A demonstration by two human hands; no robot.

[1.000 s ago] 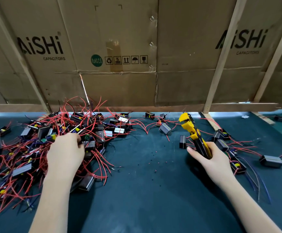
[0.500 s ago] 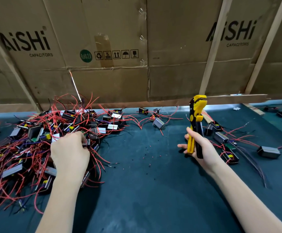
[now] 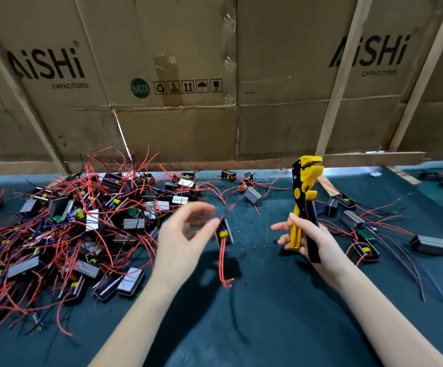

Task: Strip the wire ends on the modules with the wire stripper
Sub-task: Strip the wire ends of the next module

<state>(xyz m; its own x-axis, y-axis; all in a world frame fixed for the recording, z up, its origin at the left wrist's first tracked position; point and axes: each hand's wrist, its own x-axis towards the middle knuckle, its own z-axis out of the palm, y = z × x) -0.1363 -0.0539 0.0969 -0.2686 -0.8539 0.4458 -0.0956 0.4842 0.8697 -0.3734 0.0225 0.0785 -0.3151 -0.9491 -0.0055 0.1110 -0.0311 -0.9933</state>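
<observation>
Holding the wire stripper (image 3: 304, 205) upright at right of centre, right hand (image 3: 311, 241) gripping its handles with head raised for feeding, while pinching one module (image 3: 223, 231) at frame centre in the blurred left hand (image 3: 186, 238), red leads (image 3: 223, 263) dangling free for presenting to the tool.

Small electronics assembly workshop. A work table (image 3: 241, 327) with a dark teal cover carries a heap of small modules (image 3: 88, 229) with red wires; more modules (image 3: 352, 219) lie scattered right of the heap. Behind the table, flattened cardboard boxes (image 3: 162, 75) printed "AiSHi CAPACITORS" form the back wall, braced by wooden slats (image 3: 339, 83).
</observation>
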